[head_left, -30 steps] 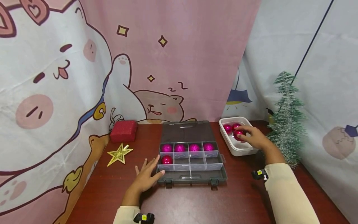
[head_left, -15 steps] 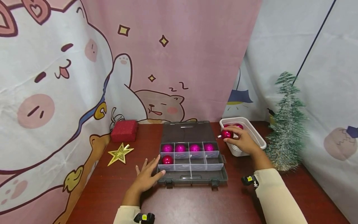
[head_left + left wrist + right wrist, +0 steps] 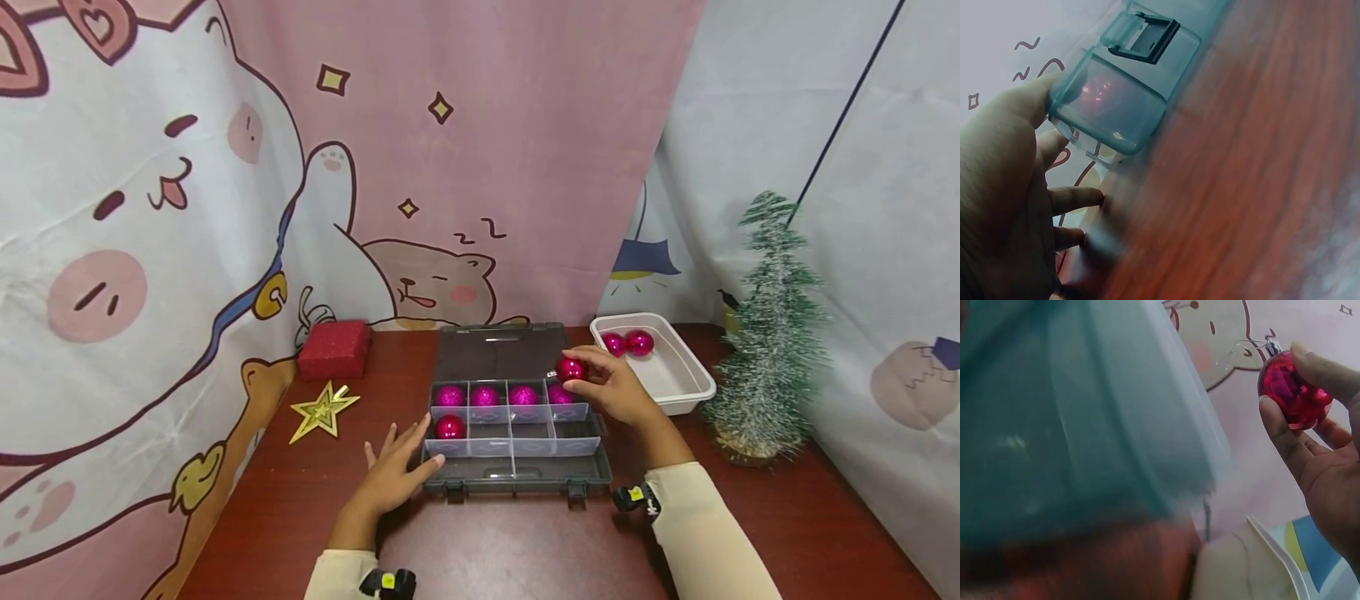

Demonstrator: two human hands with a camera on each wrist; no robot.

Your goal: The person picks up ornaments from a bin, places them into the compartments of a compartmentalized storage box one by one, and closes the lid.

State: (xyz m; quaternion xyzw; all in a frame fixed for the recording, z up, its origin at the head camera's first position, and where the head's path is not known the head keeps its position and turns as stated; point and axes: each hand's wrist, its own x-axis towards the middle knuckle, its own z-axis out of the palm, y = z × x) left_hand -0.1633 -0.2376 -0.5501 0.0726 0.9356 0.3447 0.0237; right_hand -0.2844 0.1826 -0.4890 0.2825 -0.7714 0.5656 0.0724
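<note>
Between the thumb and fingers of my right hand (image 3: pixel 611 387) is a shiny pink-red bauble (image 3: pixel 570 369), held over the back right of a clear divided box (image 3: pixel 517 483). In the right wrist view the bauble (image 3: pixel 1294 390) shows its silver cap and thread loop. My left hand (image 3: pixel 393 475) has its fingers spread, thumb and fingertips at the box's left side. Glittery magenta baubles (image 3: pixel 484 396) fill the back row of compartments. One shiny bauble (image 3: pixel 450 427) sits in the middle row's leftmost compartment. The left wrist view shows the left hand (image 3: pixel 1016 169) against the box corner (image 3: pixel 1116 106).
A white tub (image 3: pixel 678 367) with two shiny baubles (image 3: pixel 640 342) stands right of the box. Beyond it is a small frosted tree (image 3: pixel 768 350). A red glitter block (image 3: pixel 333 350) and a gold star (image 3: pixel 324 412) lie at the left. The dark lid (image 3: pixel 502 354) lies back.
My right hand has lifted a shiny bauble out of the white tub and carried it left, over the box. The left hand stays at the box's side.
</note>
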